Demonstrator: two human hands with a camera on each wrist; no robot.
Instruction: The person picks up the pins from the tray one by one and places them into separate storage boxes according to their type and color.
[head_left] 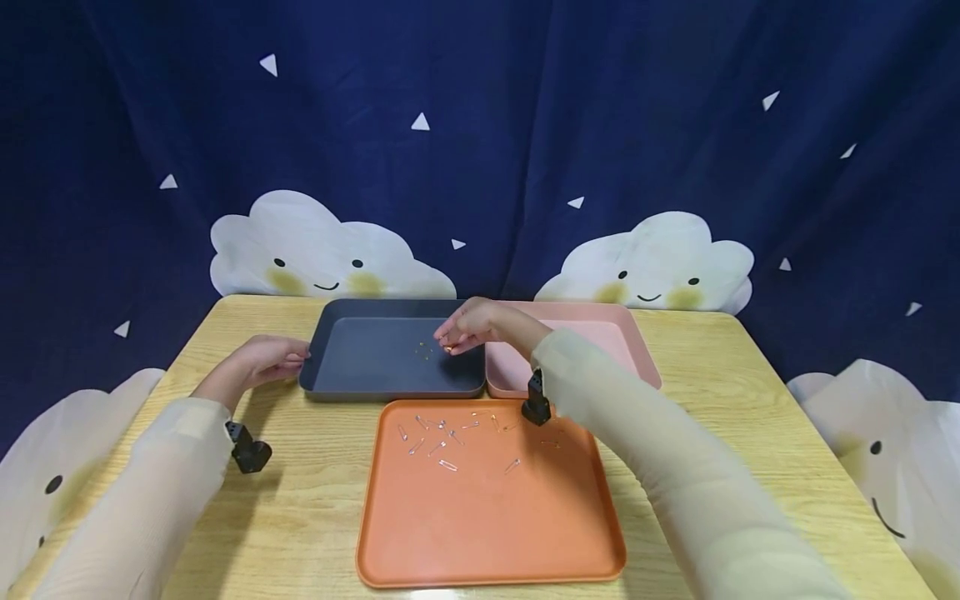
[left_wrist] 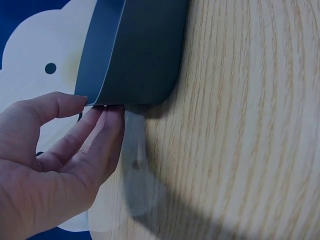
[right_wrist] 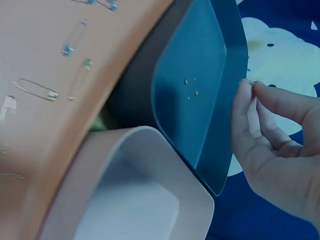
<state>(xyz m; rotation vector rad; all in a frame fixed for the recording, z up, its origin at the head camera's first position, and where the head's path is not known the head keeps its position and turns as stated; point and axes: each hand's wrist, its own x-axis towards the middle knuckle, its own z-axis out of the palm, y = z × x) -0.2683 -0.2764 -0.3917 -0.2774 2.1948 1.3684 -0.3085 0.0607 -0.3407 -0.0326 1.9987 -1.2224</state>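
My left hand (head_left: 270,360) grips the left wall of the dark grey tray (left_wrist: 145,55), thumb on the rim and fingers against the outer side. Over the right part of that tray (head_left: 375,358), my right hand (head_left: 471,325) pinches a small gold safety pin (right_wrist: 253,82) between thumb and forefinger, mostly hidden by the fingertips. A few gold safety pins (head_left: 423,351) lie on the tray's floor, to the left of the right hand. Silver safety pins (head_left: 447,465) and some gold ones (head_left: 495,422) are scattered across the upper half of the orange tray (head_left: 487,533).
The pink tray (head_left: 637,346) stands against the dark grey tray's right side, partly beneath my right forearm. Both border the orange tray's far edge. Behind the wooden table (head_left: 712,367) hangs a dark blue curtain (head_left: 480,167) with white clouds.
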